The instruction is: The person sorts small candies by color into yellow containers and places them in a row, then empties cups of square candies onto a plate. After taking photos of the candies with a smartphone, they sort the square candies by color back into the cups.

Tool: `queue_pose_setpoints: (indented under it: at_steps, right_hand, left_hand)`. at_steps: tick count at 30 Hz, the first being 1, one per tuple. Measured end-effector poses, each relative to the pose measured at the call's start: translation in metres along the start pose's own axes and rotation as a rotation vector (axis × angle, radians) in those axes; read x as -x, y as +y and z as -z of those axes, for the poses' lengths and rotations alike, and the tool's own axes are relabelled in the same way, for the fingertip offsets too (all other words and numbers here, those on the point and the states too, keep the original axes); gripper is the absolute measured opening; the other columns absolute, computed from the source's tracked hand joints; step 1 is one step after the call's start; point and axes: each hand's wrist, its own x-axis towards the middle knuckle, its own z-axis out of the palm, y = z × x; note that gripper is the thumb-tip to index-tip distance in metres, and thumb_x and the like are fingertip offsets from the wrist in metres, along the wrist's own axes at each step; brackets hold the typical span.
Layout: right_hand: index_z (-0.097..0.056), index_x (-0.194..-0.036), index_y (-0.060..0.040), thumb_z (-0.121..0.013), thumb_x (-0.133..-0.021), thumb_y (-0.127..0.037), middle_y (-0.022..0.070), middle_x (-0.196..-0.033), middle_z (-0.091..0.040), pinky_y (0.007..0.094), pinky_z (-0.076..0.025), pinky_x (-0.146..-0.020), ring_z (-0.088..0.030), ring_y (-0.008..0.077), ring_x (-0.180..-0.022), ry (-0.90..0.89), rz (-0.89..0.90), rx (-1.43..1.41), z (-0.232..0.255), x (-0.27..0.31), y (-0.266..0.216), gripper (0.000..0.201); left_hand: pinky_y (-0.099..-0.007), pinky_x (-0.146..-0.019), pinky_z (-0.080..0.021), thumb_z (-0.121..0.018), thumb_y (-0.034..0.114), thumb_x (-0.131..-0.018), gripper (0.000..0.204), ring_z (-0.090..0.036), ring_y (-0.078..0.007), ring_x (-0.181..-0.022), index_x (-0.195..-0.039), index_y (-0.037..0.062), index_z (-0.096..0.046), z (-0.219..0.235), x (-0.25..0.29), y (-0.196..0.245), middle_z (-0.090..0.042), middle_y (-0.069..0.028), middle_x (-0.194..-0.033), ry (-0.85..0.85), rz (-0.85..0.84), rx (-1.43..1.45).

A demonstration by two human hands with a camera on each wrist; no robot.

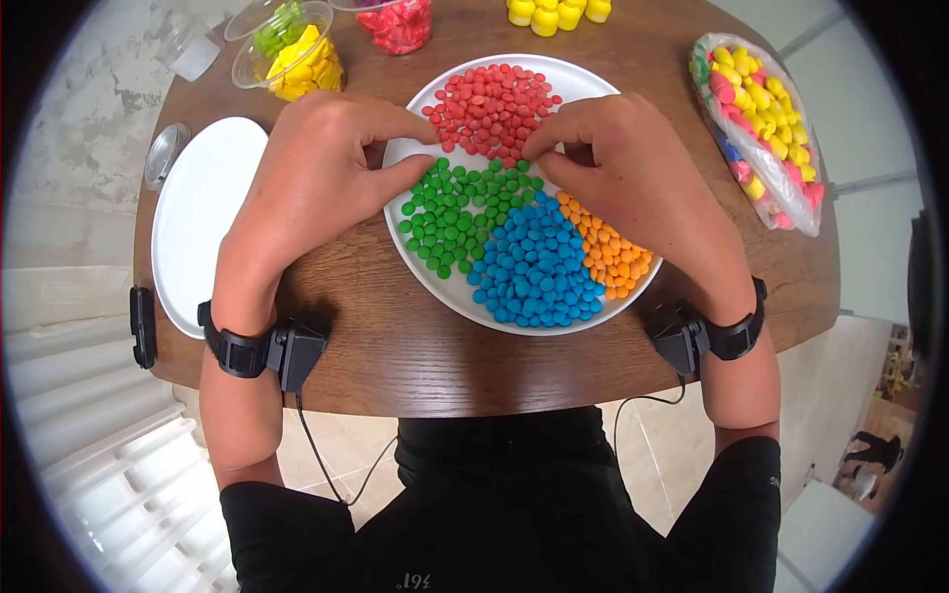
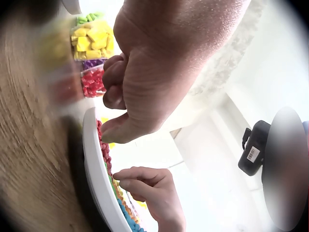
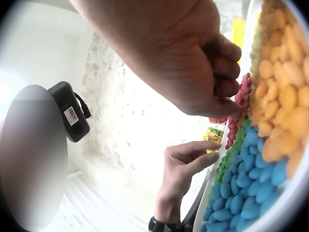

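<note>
A round white plate (image 1: 450, 294) bears sorted button-shaped candies: red candies (image 1: 484, 99) at the far side, green candies (image 1: 445, 219) at left, blue candies (image 1: 539, 267) nearest the body, orange candies (image 1: 611, 252) at right. Over the plate's left rim is my left hand (image 1: 321, 173), its thumb and index finger apart beside the red and green border. On the other side, the right hand (image 1: 623, 163) has index and thumb tips close together, right at the red candies by the green ones. I cannot tell whether they pinch a candy.
An oval white plate (image 1: 203, 227) lies at left beside a clear round lid (image 1: 166, 155). Toward the back stand a tub of yellow pieces (image 1: 306, 67), a tub of red pieces (image 1: 400, 28) and several yellow bottle-shaped pieces (image 1: 554, 15). A bag of yellow and pink pieces (image 1: 766, 119) lies at right.
</note>
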Motion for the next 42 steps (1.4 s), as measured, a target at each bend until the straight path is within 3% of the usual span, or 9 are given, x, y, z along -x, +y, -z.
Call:
queue_pose_setpoints:
  at_steps: [3,5,14,30,33,36,38,39,42]
  right_hand:
    - [-0.079,-0.099,-0.0007,-0.072,-0.087,-0.004,0.0156,-0.084,-0.076,0.0349,-0.057,-0.071,-0.073,0.0253,-0.072,-0.031,-0.011,-0.017,0.0,0.0,-0.001,0.014]
    - [-0.08,-0.093,-0.0035,-0.069,-0.086,-0.011,0.0183,-0.086,-0.073,0.0465,-0.056,-0.08,-0.071,0.0371,-0.083,-0.037,-0.027,-0.055,-0.001,0.0,-0.002,0.016]
    - [-0.081,-0.094,-0.0045,-0.068,-0.087,-0.011,0.0165,-0.089,-0.074,0.0463,-0.056,-0.085,-0.071,0.0357,-0.09,-0.09,-0.058,-0.004,0.0,0.0,-0.007,0.016]
    - [-0.08,-0.095,-0.0043,-0.069,-0.086,-0.013,0.0169,-0.09,-0.075,0.0469,-0.056,-0.081,-0.07,0.0371,-0.086,0.011,0.037,-0.11,-0.015,-0.001,-0.005,0.017]
    - [-0.079,-0.101,-0.0007,-0.072,-0.089,-0.009,0.0149,-0.08,-0.074,0.0355,-0.055,-0.069,-0.071,0.0246,-0.072,0.022,0.031,-0.116,-0.007,-0.001,0.0,0.016]
    - [-0.08,-0.1,-0.0008,-0.073,-0.089,-0.01,0.0145,-0.079,-0.073,0.0345,-0.055,-0.069,-0.07,0.0228,-0.07,-0.037,-0.014,-0.084,-0.002,0.0,0.0,0.016]
    - [-0.079,-0.1,-0.0011,-0.073,-0.088,-0.009,0.0134,-0.077,-0.072,0.034,-0.054,-0.068,-0.068,0.0213,-0.068,-0.052,-0.005,-0.075,-0.004,0.002,-0.002,0.015]
    - [-0.079,-0.1,-0.0011,-0.073,-0.088,-0.009,0.0134,-0.077,-0.072,0.034,-0.054,-0.068,-0.068,0.0213,-0.068,-0.053,-0.004,-0.076,-0.005,0.002,-0.004,0.015]
    - [-0.08,-0.094,-0.0027,-0.071,-0.086,-0.011,0.0169,-0.09,-0.075,0.0446,-0.057,-0.08,-0.072,0.0356,-0.086,-0.145,-0.125,-0.135,-0.003,-0.001,-0.012,0.015]
  left_hand:
    - [-0.0292,-0.058,-0.048,-0.081,0.006,-0.084,0.02,-0.062,-0.0166,-0.062,-0.104,0.0028,-0.081,-0.001,-0.001,0.01,-0.073,-0.0094,-0.08,-0.04,-0.032,0.065]
    - [-0.0323,-0.057,-0.047,-0.08,0.007,-0.085,0.025,-0.063,-0.0199,-0.062,-0.109,0.0057,-0.081,-0.006,-0.001,0.018,-0.073,-0.0111,-0.082,-0.059,-0.136,0.061]
    - [-0.0394,-0.062,-0.05,-0.08,0.012,-0.084,0.029,-0.066,-0.0315,-0.068,-0.113,0.0099,-0.082,-0.018,-0.002,0.022,-0.072,-0.0143,-0.082,-0.122,-0.196,-0.006]
    - [-0.0337,-0.058,-0.05,-0.08,0.008,-0.084,0.023,-0.065,-0.0246,-0.062,-0.107,0.005,-0.081,-0.008,-0.003,0.025,-0.073,-0.0155,-0.083,-0.095,-0.183,0.041]
    - [-0.0427,-0.072,-0.056,-0.08,0.013,-0.081,0.017,-0.071,-0.0342,-0.078,-0.097,0.0066,-0.082,-0.003,-0.002,0.027,-0.077,-0.0151,-0.089,-0.1,-0.096,0.015]
    - [-0.0418,-0.07,-0.055,-0.081,0.013,-0.079,0.017,-0.071,-0.0332,-0.076,-0.095,0.0061,-0.082,-0.001,0.0,0.023,-0.076,-0.0153,-0.086,-0.092,-0.054,0.01]
    - [-0.0305,-0.052,-0.042,-0.085,0.004,-0.078,0.023,-0.054,-0.0164,-0.055,-0.101,0.0028,-0.08,-0.002,0.001,0.015,-0.067,-0.0098,-0.075,-0.035,-0.112,0.068]
    - [-0.0305,-0.052,-0.042,-0.085,0.004,-0.078,0.023,-0.054,-0.0164,-0.055,-0.101,0.0028,-0.08,-0.002,0.002,0.015,-0.067,-0.0098,-0.075,-0.036,-0.11,0.067]
    - [-0.0303,-0.051,-0.038,-0.086,0.006,-0.077,0.021,-0.049,-0.0152,-0.054,-0.097,0.0019,-0.079,0.0,0.001,0.014,-0.065,-0.0085,-0.073,-0.026,-0.063,0.067]
